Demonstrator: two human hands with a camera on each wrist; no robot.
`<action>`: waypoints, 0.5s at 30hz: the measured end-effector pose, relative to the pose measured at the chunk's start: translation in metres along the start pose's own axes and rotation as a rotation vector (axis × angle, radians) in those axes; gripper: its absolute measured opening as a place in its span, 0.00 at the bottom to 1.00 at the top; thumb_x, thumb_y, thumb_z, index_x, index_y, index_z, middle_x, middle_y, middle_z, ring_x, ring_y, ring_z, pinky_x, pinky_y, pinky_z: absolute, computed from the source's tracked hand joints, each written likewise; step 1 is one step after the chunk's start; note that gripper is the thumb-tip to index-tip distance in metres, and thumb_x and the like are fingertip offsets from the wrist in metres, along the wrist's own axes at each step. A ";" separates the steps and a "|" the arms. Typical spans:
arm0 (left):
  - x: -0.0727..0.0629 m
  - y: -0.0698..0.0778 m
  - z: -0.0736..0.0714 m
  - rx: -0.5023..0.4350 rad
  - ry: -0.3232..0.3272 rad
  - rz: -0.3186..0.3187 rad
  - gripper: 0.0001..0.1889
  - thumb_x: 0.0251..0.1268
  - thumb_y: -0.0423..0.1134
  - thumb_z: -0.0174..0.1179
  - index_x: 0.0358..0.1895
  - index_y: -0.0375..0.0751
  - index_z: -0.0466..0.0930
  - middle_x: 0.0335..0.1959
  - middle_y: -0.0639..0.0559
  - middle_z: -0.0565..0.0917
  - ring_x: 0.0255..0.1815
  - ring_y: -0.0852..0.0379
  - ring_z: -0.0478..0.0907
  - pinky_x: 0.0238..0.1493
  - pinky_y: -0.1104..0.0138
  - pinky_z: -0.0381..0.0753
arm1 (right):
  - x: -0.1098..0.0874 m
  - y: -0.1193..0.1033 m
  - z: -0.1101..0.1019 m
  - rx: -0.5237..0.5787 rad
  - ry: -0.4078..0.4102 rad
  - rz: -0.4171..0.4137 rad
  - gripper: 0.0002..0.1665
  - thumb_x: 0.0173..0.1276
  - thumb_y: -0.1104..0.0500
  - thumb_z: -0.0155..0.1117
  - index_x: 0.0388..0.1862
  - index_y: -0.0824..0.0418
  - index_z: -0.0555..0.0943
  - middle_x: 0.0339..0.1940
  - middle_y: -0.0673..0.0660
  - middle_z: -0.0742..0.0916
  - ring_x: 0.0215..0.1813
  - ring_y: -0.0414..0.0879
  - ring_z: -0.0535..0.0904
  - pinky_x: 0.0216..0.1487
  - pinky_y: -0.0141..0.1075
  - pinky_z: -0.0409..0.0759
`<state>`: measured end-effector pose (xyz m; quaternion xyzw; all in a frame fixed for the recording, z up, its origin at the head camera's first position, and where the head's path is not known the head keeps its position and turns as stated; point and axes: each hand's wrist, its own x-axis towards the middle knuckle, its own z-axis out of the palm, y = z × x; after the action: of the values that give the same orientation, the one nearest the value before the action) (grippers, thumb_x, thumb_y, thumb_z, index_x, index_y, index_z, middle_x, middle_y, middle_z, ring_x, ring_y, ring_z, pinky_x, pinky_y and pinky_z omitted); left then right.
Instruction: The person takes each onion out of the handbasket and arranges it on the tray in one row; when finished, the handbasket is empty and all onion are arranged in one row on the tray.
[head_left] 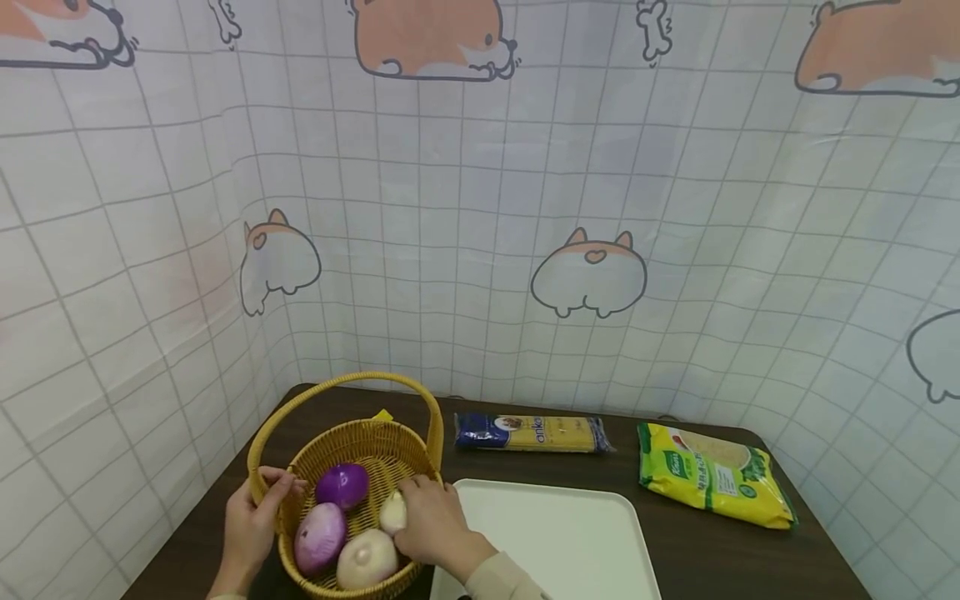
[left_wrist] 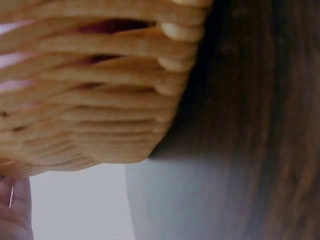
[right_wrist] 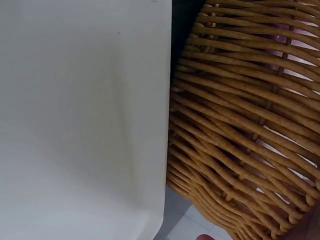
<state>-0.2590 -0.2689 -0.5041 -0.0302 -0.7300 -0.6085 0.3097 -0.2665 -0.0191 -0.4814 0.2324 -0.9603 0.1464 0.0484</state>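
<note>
My left hand (head_left: 253,510) grips the near-left rim of a round, honey-coloured woven basket (head_left: 371,443) with a tall hoop handle, by the handle's foot. My right hand (head_left: 435,518) is down inside the basket's right side, fingers curled on a small, pale, rounded bulb (head_left: 392,514), partly hidden under them. Other contents, all left of the right-hand grip: a glossy, deep-purple round onion (head_left: 342,486); a lighter purple, papery-skinned onion (head_left: 321,537) with a dark spot, nearest my left fingers; a large, whitish, squat onion (head_left: 367,560) with a nub on top, just beside the held bulb, towards me. Right of my right hand, a white, shallow rectangular tray (head_left: 555,537) with rounded corners lies on a dark wood-grain table (head_left: 720,554); right wrist view sets its edge close against the wicker. Labels: beyond the tray, a long, flat blue-and-yellow plastic packet (head_left: 534,433), blue lettering reading roughly "anko", remainder unclear. Far to the right of the grip, a plump yellow-and-green plastic bag (head_left: 716,475), white script on green, seemingly "Knorr"; Chinese characters below, too small to make out, beside a pale rectangular panel. Backdrop past both hands: white grid-patterned sheet (head_left: 450,333) printed with cartoon dogs and bones.
</note>
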 end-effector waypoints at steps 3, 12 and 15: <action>0.001 -0.002 0.003 -0.021 0.014 0.033 0.07 0.69 0.26 0.54 0.36 0.24 0.79 0.29 0.42 0.86 0.35 0.60 0.84 0.42 0.76 0.80 | -0.001 -0.001 0.000 -0.008 -0.001 0.007 0.35 0.48 0.47 0.75 0.57 0.52 0.77 0.48 0.50 0.83 0.51 0.45 0.78 0.54 0.50 0.73; -0.001 -0.012 0.010 -0.036 0.088 0.048 0.07 0.68 0.26 0.56 0.36 0.23 0.81 0.31 0.49 0.87 0.40 0.66 0.82 0.46 0.80 0.76 | -0.001 -0.003 0.002 -0.028 -0.028 0.047 0.39 0.46 0.43 0.77 0.57 0.53 0.75 0.45 0.51 0.81 0.50 0.45 0.77 0.49 0.47 0.74; -0.002 -0.017 0.011 -0.033 0.086 0.044 0.06 0.67 0.25 0.57 0.34 0.23 0.81 0.29 0.47 0.87 0.40 0.64 0.83 0.47 0.80 0.76 | 0.000 -0.001 0.002 -0.015 -0.022 0.046 0.41 0.43 0.43 0.78 0.57 0.53 0.76 0.45 0.52 0.79 0.49 0.45 0.76 0.48 0.47 0.73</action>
<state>-0.2685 -0.2628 -0.5205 -0.0250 -0.7049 -0.6144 0.3535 -0.2656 -0.0207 -0.4831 0.2116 -0.9669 0.1376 0.0364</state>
